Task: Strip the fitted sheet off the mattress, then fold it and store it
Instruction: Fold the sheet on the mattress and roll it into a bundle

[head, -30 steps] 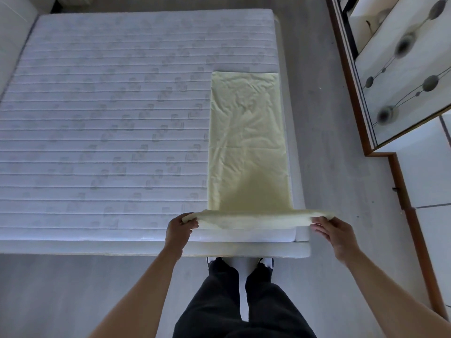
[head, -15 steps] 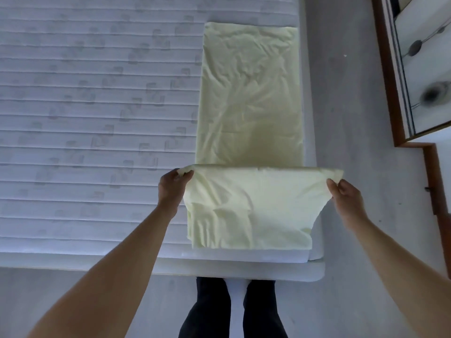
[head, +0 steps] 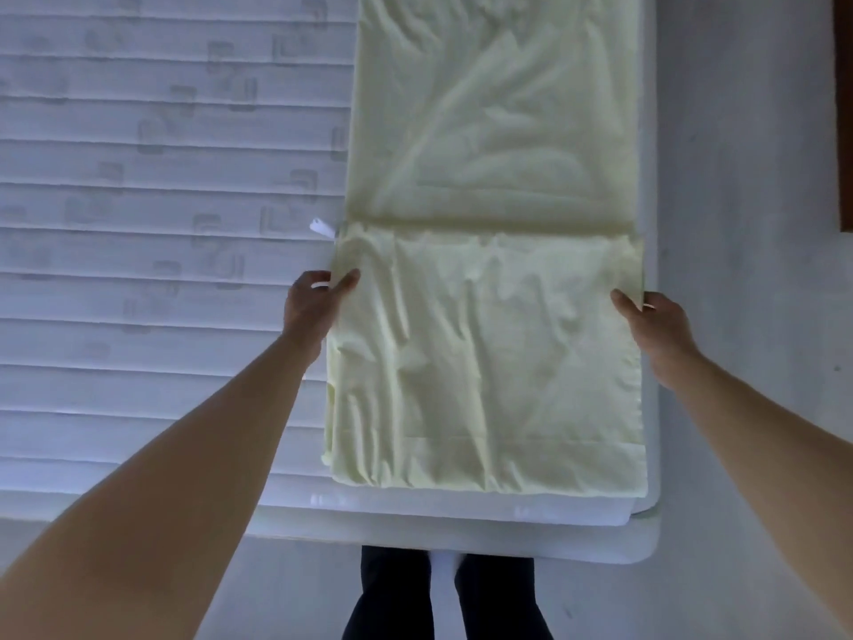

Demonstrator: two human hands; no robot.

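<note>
Head view: a second ago you held the sheet's (head: 489,353) near end low at the foot of the mattress (head: 161,270); you have since carried it up and over, and the flap now lies on the long strip, its leading edge across the width. Your left hand (head: 311,304) pinches the left edge, thumb on top; your right hand (head: 655,323) pinches the right edge the same way. The sheet lies along the mattress's right side. One fold looks laid; further folds and storing remain.
</note>
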